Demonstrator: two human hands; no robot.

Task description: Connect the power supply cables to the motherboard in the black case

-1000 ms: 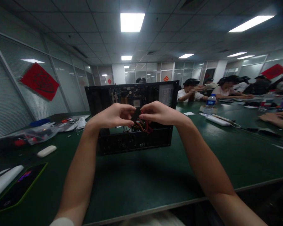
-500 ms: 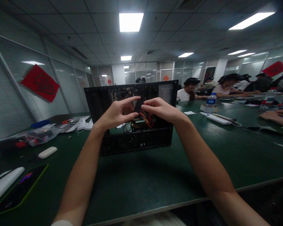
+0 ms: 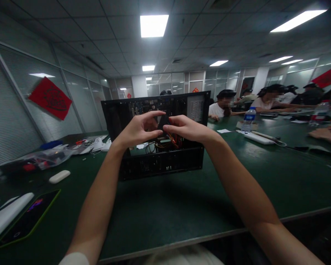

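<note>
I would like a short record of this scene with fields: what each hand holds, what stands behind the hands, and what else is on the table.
left hand: fingertips pinch a small black part
right hand: fingertips pinch the same part from the other side
behind the hands: computer case, open side toward the camera, coloured wires inside
surface: green table
near left: phone with a green edge
far right: water bottle; other people sit there

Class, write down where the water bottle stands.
In the head view, the water bottle stands on the green table, right of the open computer case, just behind a long white block.
</note>
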